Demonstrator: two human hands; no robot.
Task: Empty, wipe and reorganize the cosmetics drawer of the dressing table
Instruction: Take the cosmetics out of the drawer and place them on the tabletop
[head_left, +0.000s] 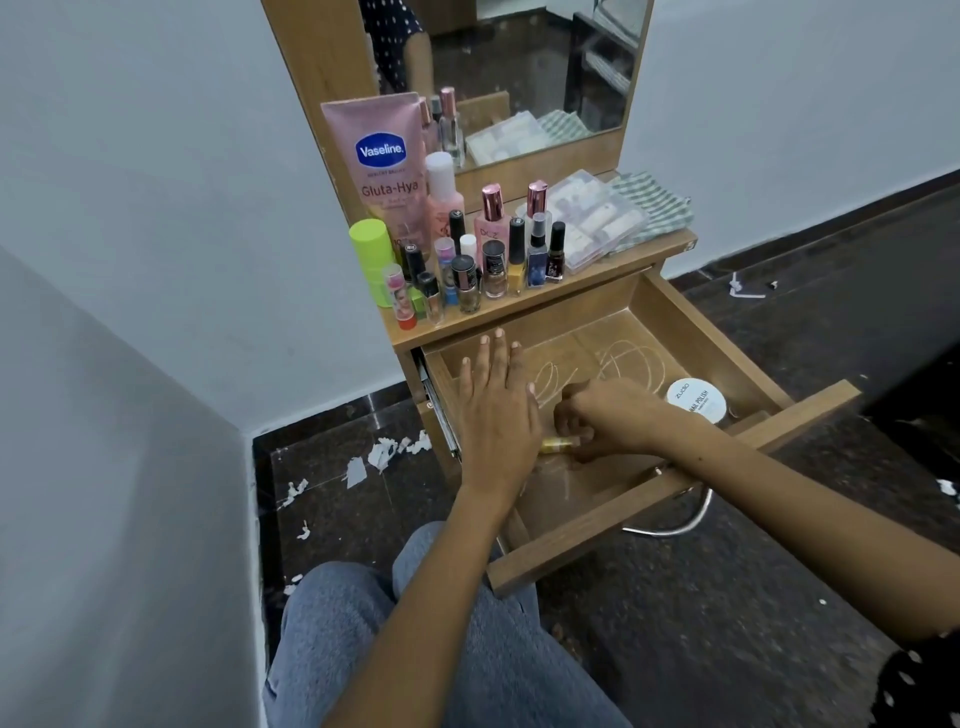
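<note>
The wooden drawer of the dressing table is pulled out. My left hand lies flat and open over its left side, fingers apart. My right hand is curled in the drawer's middle, its fingers closed around a small yellow-gold bottle lying on the drawer floor. A white round jar of nail polish remover stands at the drawer's right. Several thin gold bangles lie on the drawer floor behind my hands.
The tabletop carries a pink Vaseline tube, a lime-green stick, several nail polish and perfume bottles, a clear plastic case and a striped cloth. Torn paper bits litter the dark floor at left.
</note>
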